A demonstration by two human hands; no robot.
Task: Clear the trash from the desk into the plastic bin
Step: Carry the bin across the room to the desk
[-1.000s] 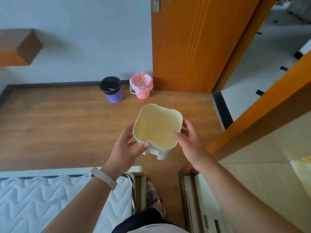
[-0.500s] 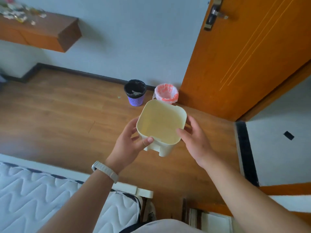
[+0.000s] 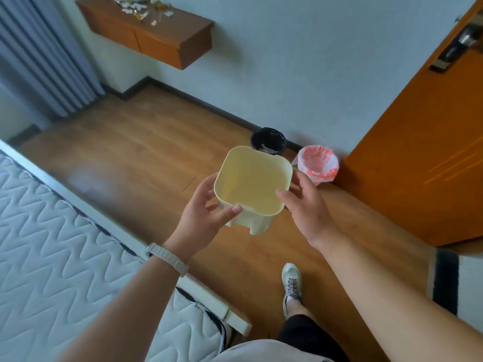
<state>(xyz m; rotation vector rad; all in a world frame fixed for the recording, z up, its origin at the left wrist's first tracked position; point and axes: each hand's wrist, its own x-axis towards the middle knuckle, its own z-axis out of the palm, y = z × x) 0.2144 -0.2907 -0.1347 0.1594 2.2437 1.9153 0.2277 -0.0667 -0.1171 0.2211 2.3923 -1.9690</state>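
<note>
I hold a small cream plastic bin (image 3: 252,182) in front of me with both hands, its open top facing me and nothing visible inside. My left hand (image 3: 202,211) grips its left side, thumb on the near rim. My right hand (image 3: 304,205) holds the right side, fingers over the rim. Far off at the upper left, a wall-mounted wooden desk (image 3: 167,37) carries scattered bits of trash (image 3: 142,10) on its top.
A black-lined bin (image 3: 269,139) and a pink-lined bin (image 3: 320,163) stand on the wood floor by the wall. An orange door (image 3: 423,142) is at the right, a white mattress (image 3: 65,252) at the lower left, grey curtains (image 3: 39,64) at the far left.
The view has swung left: the desk with its trash has come into sight and the doorway has slid off to the right. Both hands keep the same hold on the cream bin.
</note>
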